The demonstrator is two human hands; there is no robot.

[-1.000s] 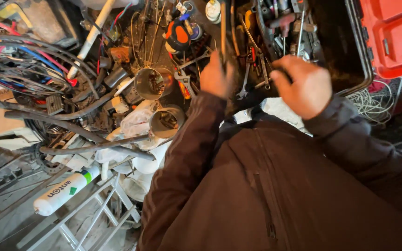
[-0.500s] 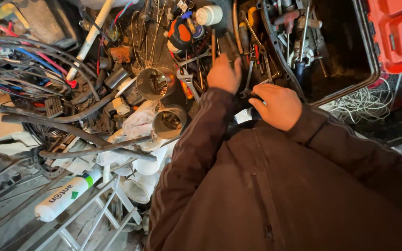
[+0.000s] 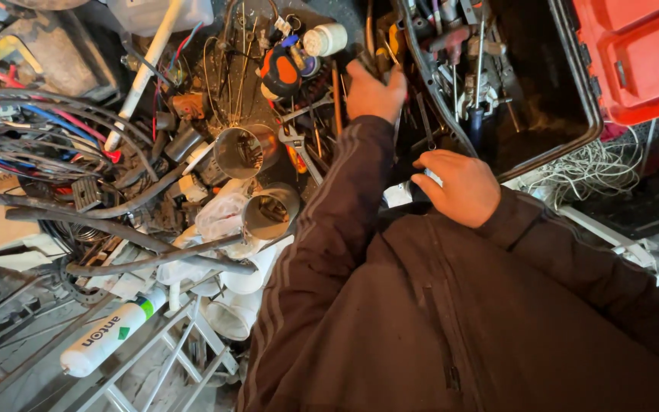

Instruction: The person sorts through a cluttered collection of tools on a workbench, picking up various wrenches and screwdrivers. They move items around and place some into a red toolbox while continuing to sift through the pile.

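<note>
My left hand [image 3: 374,91] reaches forward into a heap of hand tools, its fingers curled down among wrenches and screwdrivers; what it grips is hidden. My right hand [image 3: 455,187] rests closer to my body at the near rim of the open black toolbox [image 3: 566,114], fingers bent over a small white-and-black object that I cannot make out. An adjustable wrench [image 3: 299,149] lies just left of my left forearm. Both arms wear dark brown sleeves.
Two open metal cans [image 3: 239,150] [image 3: 270,211] stand left of my arm. Tangled cables and hoses [image 3: 47,145] fill the left side. A white spray can [image 3: 108,339] lies at lower left, a white tube [image 3: 146,69] above. The red toolbox lid [image 3: 638,57] stands at upper right.
My left hand has pushed further forward into the tools. My right hand has dropped from the toolbox toward my body and now rests at its near rim.
</note>
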